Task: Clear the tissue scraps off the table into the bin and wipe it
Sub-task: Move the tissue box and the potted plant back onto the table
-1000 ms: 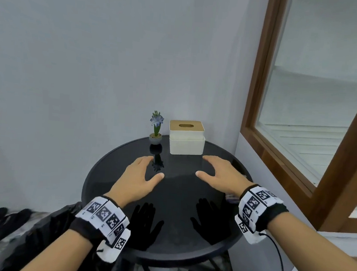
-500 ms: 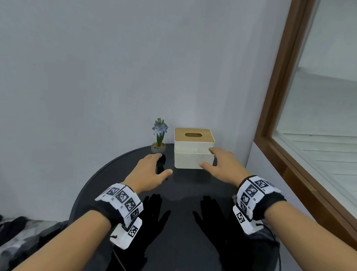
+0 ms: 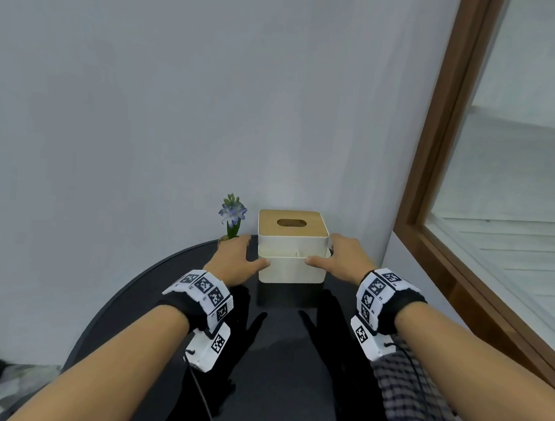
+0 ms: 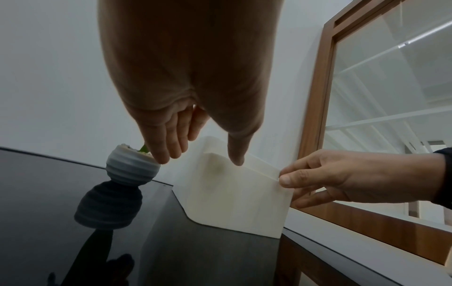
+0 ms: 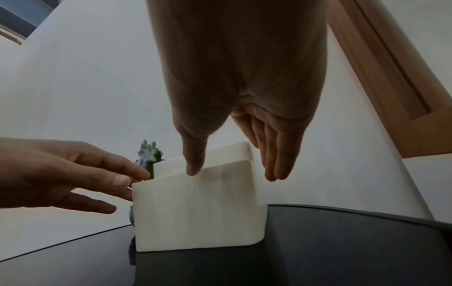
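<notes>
A white tissue box (image 3: 291, 268) with a wooden slotted lid stands at the back of the round black glossy table (image 3: 277, 360). My left hand (image 3: 246, 254) is at the box's left side, its thumb touching the front rim and its straight fingers (image 4: 168, 147) between the box (image 4: 232, 197) and the plant pot. My right hand (image 3: 332, 258) mirrors it on the right, thumb on the front rim of the box (image 5: 195, 212), fingers (image 5: 276, 164) straight beside the right wall. No tissue scraps or bin show in any view.
A small ribbed pot (image 4: 132, 168) with a blue flower (image 3: 233, 210) stands just left of the box, against the wall. A checked cloth (image 3: 411, 393) lies at the table's right edge under my right forearm. A wood-framed window (image 3: 439, 156) fills the right side.
Both hands have moved forward from above the table's middle to the sides of the tissue box. The head camera has come closer to the table.
</notes>
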`<move>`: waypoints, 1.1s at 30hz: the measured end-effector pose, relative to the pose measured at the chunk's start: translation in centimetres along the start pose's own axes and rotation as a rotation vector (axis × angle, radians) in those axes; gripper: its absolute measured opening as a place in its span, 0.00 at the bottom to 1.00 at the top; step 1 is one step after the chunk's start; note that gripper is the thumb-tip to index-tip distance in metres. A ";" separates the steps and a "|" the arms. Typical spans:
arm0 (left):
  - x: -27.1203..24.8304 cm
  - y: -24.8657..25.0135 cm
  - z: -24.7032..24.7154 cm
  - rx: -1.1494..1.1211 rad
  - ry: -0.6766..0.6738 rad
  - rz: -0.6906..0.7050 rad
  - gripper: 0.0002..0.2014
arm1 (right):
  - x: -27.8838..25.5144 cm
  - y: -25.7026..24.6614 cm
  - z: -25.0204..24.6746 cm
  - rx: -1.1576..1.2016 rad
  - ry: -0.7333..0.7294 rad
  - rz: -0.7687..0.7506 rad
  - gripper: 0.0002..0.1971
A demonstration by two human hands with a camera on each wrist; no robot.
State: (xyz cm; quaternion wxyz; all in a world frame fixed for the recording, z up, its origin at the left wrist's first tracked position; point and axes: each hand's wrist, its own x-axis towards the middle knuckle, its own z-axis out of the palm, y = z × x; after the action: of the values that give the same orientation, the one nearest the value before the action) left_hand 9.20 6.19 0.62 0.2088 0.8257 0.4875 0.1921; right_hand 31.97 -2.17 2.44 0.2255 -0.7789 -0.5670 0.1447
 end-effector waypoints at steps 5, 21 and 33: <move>1.4 0.2 0.9 -0.132 -0.047 0.003 0.27 | 1.0 0.3 0.5 0.074 -0.010 -0.016 0.27; -1.8 0.6 1.4 -0.229 -0.035 0.048 0.24 | -2.8 1.2 0.5 0.051 0.021 0.004 0.30; -7.8 2.8 0.7 -0.191 -0.085 0.074 0.24 | -9.5 1.8 0.4 0.026 0.051 -0.021 0.28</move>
State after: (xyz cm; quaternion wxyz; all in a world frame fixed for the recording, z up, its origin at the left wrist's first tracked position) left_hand 8.02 -2.03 0.65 0.2998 0.8269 0.4270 0.2099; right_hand 30.26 -11.54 0.92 0.2518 -0.7733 -0.5673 0.1297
